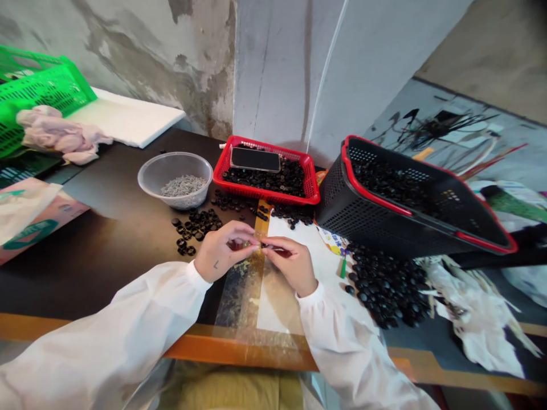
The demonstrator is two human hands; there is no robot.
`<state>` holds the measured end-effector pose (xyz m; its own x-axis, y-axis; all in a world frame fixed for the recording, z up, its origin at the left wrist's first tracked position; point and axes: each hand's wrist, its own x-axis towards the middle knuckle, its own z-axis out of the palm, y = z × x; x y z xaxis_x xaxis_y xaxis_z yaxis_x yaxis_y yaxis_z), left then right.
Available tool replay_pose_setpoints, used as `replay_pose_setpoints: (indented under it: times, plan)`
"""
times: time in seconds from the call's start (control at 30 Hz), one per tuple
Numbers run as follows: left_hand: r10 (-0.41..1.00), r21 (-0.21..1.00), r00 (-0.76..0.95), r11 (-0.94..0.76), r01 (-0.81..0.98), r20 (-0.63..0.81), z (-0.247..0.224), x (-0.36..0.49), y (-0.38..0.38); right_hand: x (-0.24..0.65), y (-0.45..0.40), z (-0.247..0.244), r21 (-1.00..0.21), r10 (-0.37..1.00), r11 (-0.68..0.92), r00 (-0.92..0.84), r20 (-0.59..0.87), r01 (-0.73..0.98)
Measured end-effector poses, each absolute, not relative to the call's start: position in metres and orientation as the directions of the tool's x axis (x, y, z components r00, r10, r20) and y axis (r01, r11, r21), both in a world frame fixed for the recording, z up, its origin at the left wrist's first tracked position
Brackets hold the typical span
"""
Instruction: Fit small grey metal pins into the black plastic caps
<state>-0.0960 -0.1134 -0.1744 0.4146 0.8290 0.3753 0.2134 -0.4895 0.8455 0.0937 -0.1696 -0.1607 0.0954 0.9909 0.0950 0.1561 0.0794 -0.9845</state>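
My left hand [224, 249] and my right hand [293, 261] meet over the middle of the table, each with thumb and fingers pinched together. Between the fingertips is something tiny; its kind is too small to make out. Just beyond my left hand lie loose small black round caps [196, 225], some showing their hollow side. A clear plastic bowl [147, 176] holds a heap of small silvery metal pins or screws [183, 185]. To the right of my right hand spreads a pile of black round pieces [387, 287]. Under my right hand lies a white sheet [273, 307].
Behind my hands stands a red basket [269, 195] of black parts, with a phone [255, 159] on top. A tall black basket [384, 228] is at right. A tissue box [43, 213], pinkish cloth [60, 132] and green crate [64, 85] occupy the left. Crumpled white plastic [478, 319] lies far right.
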Motion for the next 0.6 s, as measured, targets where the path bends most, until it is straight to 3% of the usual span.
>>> replay_pose_setpoints:
  times: [0.1,0.17,0.3,0.37,0.43,0.6]
  plan:
    - [0.836,0.863,0.428,-0.46,0.208,0.343,-0.173,-0.095,-0.112,0.095,-0.169,-0.161,-0.989,0.994,0.046,0.095,0.06,0.143]
    - [0.792,0.8,0.454,-0.55,0.241,0.408,-0.169,-0.097,-0.107,0.096,-0.167,-0.164,-0.997,0.995,0.001,0.102,0.009,0.081]
    - [0.695,0.409,0.484,-0.711,0.572,0.531,-0.154,-0.115,-0.089,0.097,-0.163,-0.17,-0.977,0.987,-0.092,0.11,-0.115,-0.193]
    - [0.753,0.198,0.441,-0.588,0.785,0.488,-0.148,-0.129,-0.081,0.098,-0.161,-0.171,-0.939,0.984,-0.125,0.078,-0.158,-0.32]
    - [0.816,0.06,0.37,-0.439,0.896,0.443,-0.147,-0.141,-0.076,0.099,-0.161,-0.171,-0.914,0.984,-0.14,0.048,-0.171,-0.381]
    - [0.867,-0.024,0.358,-0.373,0.927,0.348,-0.153,-0.156,-0.074,0.098,-0.162,-0.172,-0.923,0.991,-0.119,0.008,-0.131,-0.367]
